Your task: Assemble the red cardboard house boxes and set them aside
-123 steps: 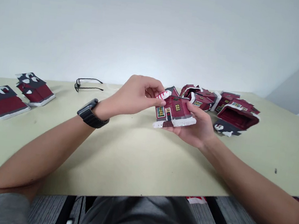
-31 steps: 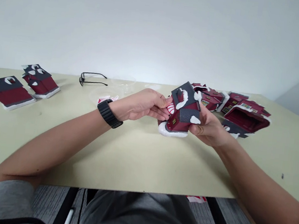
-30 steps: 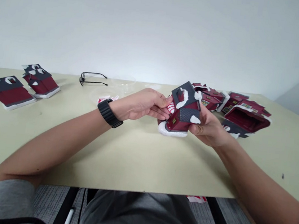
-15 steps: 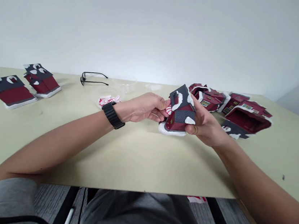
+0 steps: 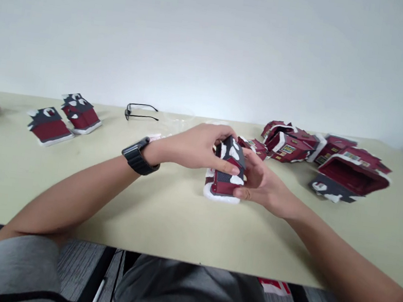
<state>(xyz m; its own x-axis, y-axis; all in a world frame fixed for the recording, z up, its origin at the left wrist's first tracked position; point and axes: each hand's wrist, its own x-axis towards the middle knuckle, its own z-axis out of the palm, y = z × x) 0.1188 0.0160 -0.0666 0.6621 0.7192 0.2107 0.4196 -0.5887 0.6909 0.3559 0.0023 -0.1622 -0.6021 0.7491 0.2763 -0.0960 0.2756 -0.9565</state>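
A small red toy house (image 5: 226,178) with a dark grey roof and white snow patches is between my hands, close to the tabletop. My left hand (image 5: 202,146) grips it from above and the left, with the thumb across the roof. On the right side, my right hand (image 5: 267,181) holds the wall, thumb low near the white base. Part of the house's left side is hidden behind my left fingers. Behind my left wrist, a bit of pale wrapping (image 5: 155,136) peeks out, mostly covered.
Two similar houses (image 5: 50,127) (image 5: 82,114) stand at the left. Several more lie on the right, one tipped house (image 5: 354,177) showing its hollow underside. Black glasses (image 5: 142,113) rest at the back of the pale table (image 5: 164,215), near clear plastic (image 5: 178,116).
My left hand has moved from the house's left side, where it held a red-and-white striped piece, up over the roof. The house is turned more upright. The camera view has shifted left.
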